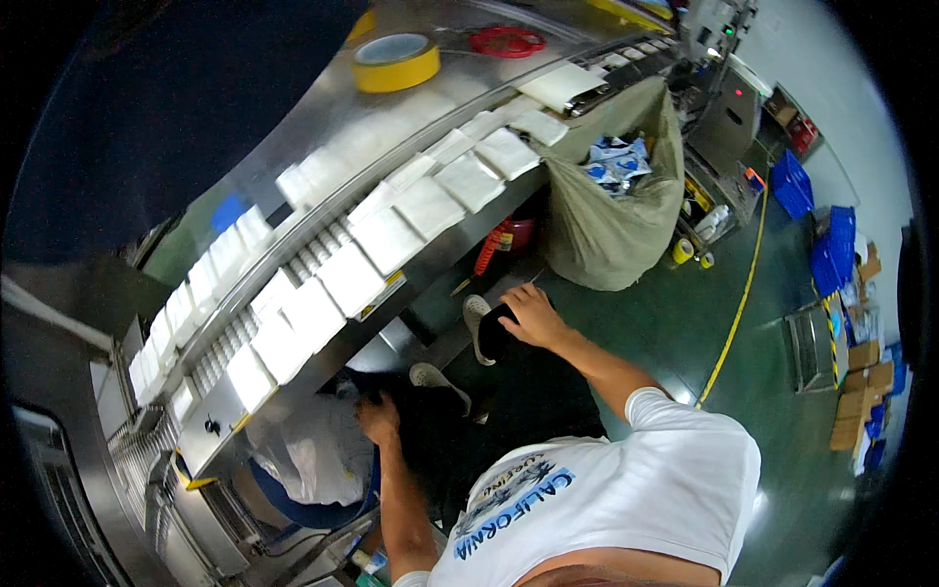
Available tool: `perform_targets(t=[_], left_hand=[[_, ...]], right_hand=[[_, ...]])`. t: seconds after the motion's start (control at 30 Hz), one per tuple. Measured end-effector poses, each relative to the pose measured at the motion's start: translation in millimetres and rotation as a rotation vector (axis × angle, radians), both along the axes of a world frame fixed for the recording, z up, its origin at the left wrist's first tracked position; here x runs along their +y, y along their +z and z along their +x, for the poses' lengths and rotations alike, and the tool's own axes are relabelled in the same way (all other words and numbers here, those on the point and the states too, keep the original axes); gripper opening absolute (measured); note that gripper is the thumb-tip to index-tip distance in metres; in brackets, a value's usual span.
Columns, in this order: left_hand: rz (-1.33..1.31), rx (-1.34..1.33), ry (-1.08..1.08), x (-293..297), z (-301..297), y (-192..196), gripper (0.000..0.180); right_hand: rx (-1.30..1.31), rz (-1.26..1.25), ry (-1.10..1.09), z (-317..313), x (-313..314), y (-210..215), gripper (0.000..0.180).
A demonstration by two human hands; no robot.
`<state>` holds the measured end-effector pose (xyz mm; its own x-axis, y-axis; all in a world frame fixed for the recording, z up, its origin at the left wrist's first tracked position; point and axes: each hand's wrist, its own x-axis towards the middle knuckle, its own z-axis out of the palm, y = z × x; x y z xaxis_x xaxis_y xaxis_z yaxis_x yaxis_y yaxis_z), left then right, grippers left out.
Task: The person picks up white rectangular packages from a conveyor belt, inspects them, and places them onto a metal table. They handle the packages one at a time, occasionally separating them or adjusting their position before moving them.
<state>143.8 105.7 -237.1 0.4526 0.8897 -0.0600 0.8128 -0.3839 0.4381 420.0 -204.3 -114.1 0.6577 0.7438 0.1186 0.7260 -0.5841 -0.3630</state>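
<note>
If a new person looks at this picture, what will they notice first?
First, the long row of white packets on the steel conveyor, running from lower left to upper right. Then the yellow tape roll on top, and below, the left hand near a white bag, the right hand over a shoe.

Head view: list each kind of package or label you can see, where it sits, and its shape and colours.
White flat packets: square, in rows along the steel conveyor.
Blue-and-white pouches: crumpled, piled in the open olive sack.
Cardboard boxes: brown, stacked on the floor at right.
Yellow-and-black label: small strip on the conveyor's front edge.
</note>
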Motion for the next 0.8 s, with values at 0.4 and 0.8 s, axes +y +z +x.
perform_targets(t=[0.4,0.8], left_hand=[[0.068,0.145,-0.115,-13,8,0,0.062],[0.353,0.134,-0.238,-135,44,76,0.077]], right_hand=[[0.270,0.044,-0.036,55,-31,-42,0.032],[0.262,-0.062,-0.167,61,-27,-44,0.035]])
